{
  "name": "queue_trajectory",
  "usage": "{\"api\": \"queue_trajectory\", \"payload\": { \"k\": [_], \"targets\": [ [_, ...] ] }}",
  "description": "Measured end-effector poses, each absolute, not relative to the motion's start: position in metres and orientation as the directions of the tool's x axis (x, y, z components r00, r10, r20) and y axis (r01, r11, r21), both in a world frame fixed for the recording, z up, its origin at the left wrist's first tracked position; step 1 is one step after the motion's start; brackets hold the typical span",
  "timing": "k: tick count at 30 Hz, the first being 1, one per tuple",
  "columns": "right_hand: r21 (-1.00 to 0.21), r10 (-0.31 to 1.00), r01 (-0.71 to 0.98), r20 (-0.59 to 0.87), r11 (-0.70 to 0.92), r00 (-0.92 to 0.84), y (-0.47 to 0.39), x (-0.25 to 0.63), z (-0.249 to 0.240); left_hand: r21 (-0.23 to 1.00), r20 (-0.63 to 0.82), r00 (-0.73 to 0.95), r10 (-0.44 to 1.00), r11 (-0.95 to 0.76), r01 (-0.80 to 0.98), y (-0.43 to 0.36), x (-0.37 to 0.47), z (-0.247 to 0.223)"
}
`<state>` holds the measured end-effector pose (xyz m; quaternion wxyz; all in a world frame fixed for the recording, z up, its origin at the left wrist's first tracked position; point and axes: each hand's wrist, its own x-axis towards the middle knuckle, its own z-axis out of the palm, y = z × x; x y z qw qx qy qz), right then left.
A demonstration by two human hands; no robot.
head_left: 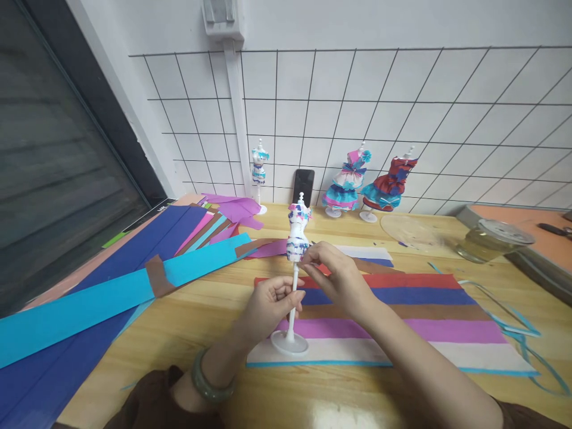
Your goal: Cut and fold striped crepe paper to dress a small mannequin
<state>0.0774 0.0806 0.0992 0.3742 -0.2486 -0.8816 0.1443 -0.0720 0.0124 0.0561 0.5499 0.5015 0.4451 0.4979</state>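
While our left hand (276, 302) grasps the small mannequin (297, 231) by its stem (295, 277), over the left end of the striped papers (440, 312), our right hand (338, 279) reaches its patchy lower edge; whether it pinches anything, we cannot tell. We seem to be working that edge; the next move likely calls for a steady stem and light fingertip pressure.

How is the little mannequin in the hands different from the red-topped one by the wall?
The held mannequin is mostly white, with coloured bits at chest and hips; the red-topped mannequin wears a red top and blue skirt. The left hand grips the held mannequin's stand; no hand touches the red-topped mannequin. Both have round bases.
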Motion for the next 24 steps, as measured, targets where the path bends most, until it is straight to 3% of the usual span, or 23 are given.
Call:
{"api": "queue_trajectory", "payload": {
  "k": [5,8,10,13,17,20,24],
  "targets": [
    [-0.121,0.422,0.437,0.572,0.891,-0.703,0.079,0.078,0.094,0.997,-0.019,0.138,0.990,0.029,-0.076,0.012,-0.070,0.055],
    [-0.092,0.395,0.429,0.597,0.898,-0.698,0.079,0.077,0.092,0.998,-0.023,0.136,0.990,0.031,-0.061,0.011,-0.068,0.054],
    [-0.223,0.438,0.391,0.627,0.893,-0.644,0.079,0.077,0.093,0.997,-0.027,0.133,0.991,0.036,-0.063,0.011,-0.068,0.054],
    [-0.522,0.615,0.327,0.628,0.787,-0.477,0.084,0.079,0.098,0.993,-0.056,0.134,0.989,0.070,-0.096,0.012,-0.070,0.055],
    [-0.825,0.853,0.254,0.432,0.505,-0.293,0.097,0.092,0.105,0.978,-0.089,0.110,0.990,0.108,-0.181,0.014,-0.075,0.057],
    [-0.937,0.934,0.193,0.235,0.291,-0.270,0.105,0.100,0.108,0.961,-0.106,0.096,0.990,0.127,-0.245,0.015,-0.077,0.057],
    [-0.976,0.950,0.160,0.093,0.145,-0.298,0.107,0.100,0.107,0.951,-0.099,0.107,0.989,0.126,-0.283,0.015,-0.078,0.055]
  ]
}}
